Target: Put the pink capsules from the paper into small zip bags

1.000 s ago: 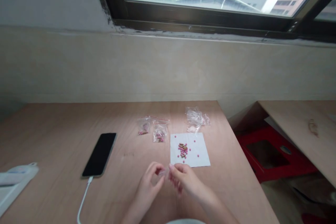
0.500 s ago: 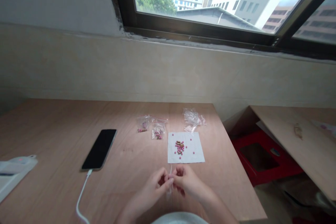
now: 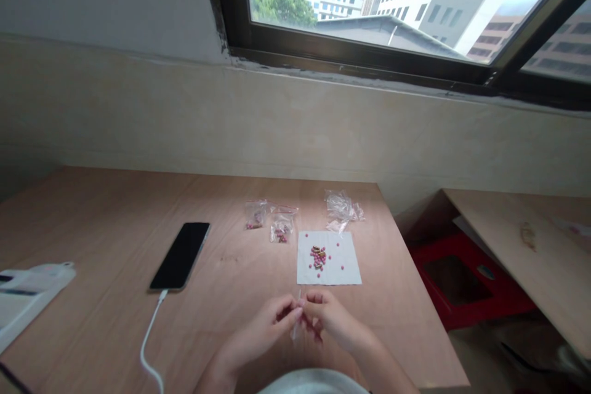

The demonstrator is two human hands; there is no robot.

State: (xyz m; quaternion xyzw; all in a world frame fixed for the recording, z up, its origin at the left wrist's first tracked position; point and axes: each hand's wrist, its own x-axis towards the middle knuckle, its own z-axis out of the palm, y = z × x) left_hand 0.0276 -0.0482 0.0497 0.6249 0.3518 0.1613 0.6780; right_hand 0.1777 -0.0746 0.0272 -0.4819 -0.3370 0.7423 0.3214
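While both hands [image 3: 272, 325] [image 3: 333, 319] pinch clear plastic [image 3: 295, 331] | two bags [image 3: 282, 223]: pink beads [image 3: 281, 237] inside

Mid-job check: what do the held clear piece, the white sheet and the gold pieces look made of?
Held clear piece: see-through, probably thin plastic, though mostly hidden. White sheet: matte and thin-looking, likely paper or tissue. Gold pieces: shiny metallic finish; metal or coated plastic, too small to tell.
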